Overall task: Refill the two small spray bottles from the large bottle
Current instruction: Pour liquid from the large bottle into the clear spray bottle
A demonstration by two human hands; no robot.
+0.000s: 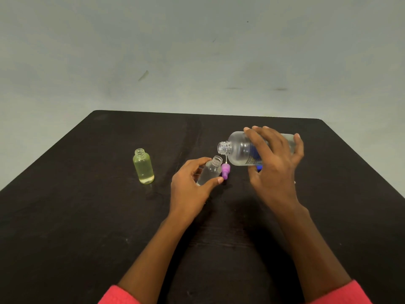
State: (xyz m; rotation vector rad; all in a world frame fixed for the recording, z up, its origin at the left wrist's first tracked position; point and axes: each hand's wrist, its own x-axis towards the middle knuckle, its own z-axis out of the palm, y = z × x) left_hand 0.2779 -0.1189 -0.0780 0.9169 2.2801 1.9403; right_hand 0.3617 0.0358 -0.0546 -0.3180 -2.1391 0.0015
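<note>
My right hand [274, 163] grips the large clear bottle [240, 150], tipped on its side with its open neck pointing left, just above and right of a small bottle's mouth. My left hand [192, 183] holds that small clear bottle [210, 171], uncapped and tilted toward the large one. A purple spray cap [225, 171] with a thin white tube lies beside it on the table. The other small bottle [143, 166], yellowish-green and uncapped, stands upright alone to the left with a little liquid at its bottom.
Everything sits on a dark table [87, 216] whose far edge meets a pale wall. A small blue object [259, 167] shows partly under the large bottle, behind my right hand. Pink sleeves cover both forearms at the bottom.
</note>
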